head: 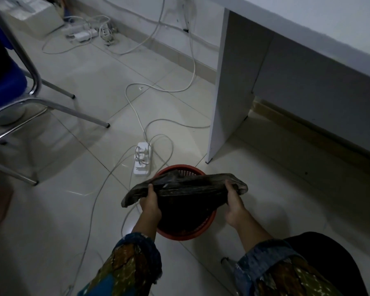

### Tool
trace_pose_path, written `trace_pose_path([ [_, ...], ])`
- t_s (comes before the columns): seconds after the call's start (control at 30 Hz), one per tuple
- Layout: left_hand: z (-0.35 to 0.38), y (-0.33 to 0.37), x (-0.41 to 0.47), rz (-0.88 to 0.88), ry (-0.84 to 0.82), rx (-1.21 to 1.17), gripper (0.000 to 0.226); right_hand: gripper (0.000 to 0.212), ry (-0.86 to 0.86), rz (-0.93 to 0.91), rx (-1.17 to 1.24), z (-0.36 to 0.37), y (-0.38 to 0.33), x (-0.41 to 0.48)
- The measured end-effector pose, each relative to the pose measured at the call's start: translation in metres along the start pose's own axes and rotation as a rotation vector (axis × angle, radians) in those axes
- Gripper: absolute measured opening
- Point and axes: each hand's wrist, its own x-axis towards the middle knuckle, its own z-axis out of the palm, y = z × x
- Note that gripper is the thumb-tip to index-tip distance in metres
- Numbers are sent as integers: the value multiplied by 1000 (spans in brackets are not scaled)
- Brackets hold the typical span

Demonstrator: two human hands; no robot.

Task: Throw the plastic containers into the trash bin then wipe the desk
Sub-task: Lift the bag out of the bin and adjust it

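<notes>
Patterned sleeves [128, 263] frame the near edge as a person bends over a red mesh bin [179, 235] standing on the pale tiled floor [73, 210]. The left grip [150, 207] curls round the near left edge of a dark plastic bag [186, 189], and the right grip [235, 208] clenches the bag's right end. Between them the bag is stretched across the bin's mouth, its lower part hanging inside. The bin's contents are lost in shadow.

Just beyond the bin's far rim lies a white power strip [142, 159] with plugs seated in it. White cables [135, 107] loop from it across the tiles toward the wall.

To the right, near the bin, the white side panel [231, 92] of the surface [308, 28] meets the floor. On the left stands a chair [6, 86] with chrome legs and a blue seat. Farther back, more adapters [83, 35] tangle beside a pale box [34, 16] at the wall.
</notes>
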Motion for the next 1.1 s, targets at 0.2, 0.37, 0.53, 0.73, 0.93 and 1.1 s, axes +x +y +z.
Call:
trace_pose_path([
  [0.2, -9, -6, 12, -9, 6, 142, 55, 57, -86, -21, -101, 6, 1, -9],
  [0.37, -9, -5, 14, -26, -20, 130, 56, 63, -53, -40, -45, 19, -2, -1],
  [0.53, -8, -13, 23, -118, -82, -15, 59, 77, -15, -26, 77, 17, 5, 24],
  [0.73, -10, -10, 23, -201, -56, -178, 46, 30, -123, 21, 423, 11, 2, 4],
  [0.93, -12, -10, 16, -163, -66, -310, 41, 43, -73, 80, 529, 12, -1, 9],
  [1.1, -10, -12, 4, -22, 66, -245, 36, 44, -11, 55, 486, 15, 1, 16],
])
